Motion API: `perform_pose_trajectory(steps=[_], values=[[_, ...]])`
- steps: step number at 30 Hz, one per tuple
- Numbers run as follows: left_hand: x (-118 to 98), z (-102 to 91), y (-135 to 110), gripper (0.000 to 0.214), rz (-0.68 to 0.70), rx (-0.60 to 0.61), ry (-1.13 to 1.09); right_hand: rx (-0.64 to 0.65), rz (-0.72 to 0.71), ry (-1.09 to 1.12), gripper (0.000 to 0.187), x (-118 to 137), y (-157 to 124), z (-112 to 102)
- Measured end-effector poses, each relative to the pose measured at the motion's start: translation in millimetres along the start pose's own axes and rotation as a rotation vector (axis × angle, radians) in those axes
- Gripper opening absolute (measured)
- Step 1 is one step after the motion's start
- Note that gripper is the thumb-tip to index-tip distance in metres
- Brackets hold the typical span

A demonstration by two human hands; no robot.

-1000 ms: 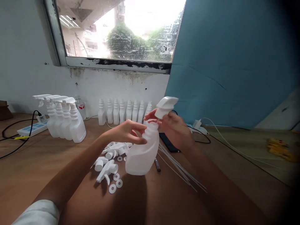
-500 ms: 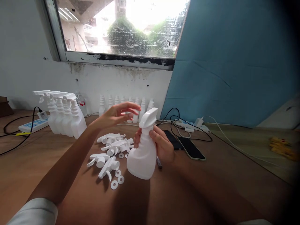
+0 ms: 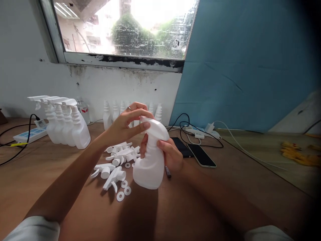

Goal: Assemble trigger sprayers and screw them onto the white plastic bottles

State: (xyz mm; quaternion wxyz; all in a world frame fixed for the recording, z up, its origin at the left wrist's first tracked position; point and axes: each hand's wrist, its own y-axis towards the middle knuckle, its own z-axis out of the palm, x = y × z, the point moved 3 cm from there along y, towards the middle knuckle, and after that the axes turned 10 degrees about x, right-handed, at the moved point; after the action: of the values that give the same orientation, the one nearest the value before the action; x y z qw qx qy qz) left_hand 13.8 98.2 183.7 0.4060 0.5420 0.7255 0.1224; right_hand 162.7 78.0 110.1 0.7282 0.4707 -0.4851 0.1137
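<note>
A white plastic spray bottle point(image 3: 147, 167) stands on the brown table, slightly tilted. My right hand point(image 3: 170, 154) is wrapped round its neck from the right. A white trigger spray head point(image 3: 156, 128) sits on top of the bottle. My left hand point(image 3: 126, 124) pinches that head from the left, thumb and fingers closed on it; a ring shows on one finger. Loose trigger heads point(image 3: 114, 167) and white washers point(image 3: 123, 190) lie on the table just left of the bottle.
Finished spray bottles point(image 3: 67, 125) stand at the left, by a power strip point(image 3: 26, 134). Headless bottles point(image 3: 110, 115) line the back wall. Two phones point(image 3: 198, 154) and cables lie to the right. A pen point(image 3: 167, 171) rests behind the bottle. A blue panel point(image 3: 245, 63) rises behind.
The spray head went from my right hand onto the bottle's neck. My right hand dropped to grip the bottle, and my left hand let go, lifted, then closed on the head.
</note>
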Motion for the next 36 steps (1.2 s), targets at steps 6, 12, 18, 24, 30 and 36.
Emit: perform_pose_trajectory(steps=[6, 12, 18, 24, 30, 36], values=[[-18, -0.5, -3, 0.020, -0.170, -0.049, 0.104, -0.046, 0.048, -0.085, 0.021, -2, 1, -5], [-25, -1.4, -4, 0.020, -0.159, -0.053, 0.135, -0.043, -0.016, -0.020, 0.029, -1, 0, -3], [-26, -2.3, -5, 0.020, -0.171, -0.036, 0.122, -0.039, 0.000, -0.069, 0.027, 2, 2, -1], [-23, -3.2, -7, 0.021, -0.202, 0.000, 0.048, -0.062, 0.030, -0.129, 0.024, 4, 3, 2], [-21, -4.3, -7, 0.021, -0.190, -0.002, 0.042, -0.040, -0.015, -0.085, 0.034, 5, 3, 2], [-23, -3.3, -8, 0.020, -0.187, 0.019, -0.001, -0.031, -0.004, -0.123, 0.033, 3, 4, 5]])
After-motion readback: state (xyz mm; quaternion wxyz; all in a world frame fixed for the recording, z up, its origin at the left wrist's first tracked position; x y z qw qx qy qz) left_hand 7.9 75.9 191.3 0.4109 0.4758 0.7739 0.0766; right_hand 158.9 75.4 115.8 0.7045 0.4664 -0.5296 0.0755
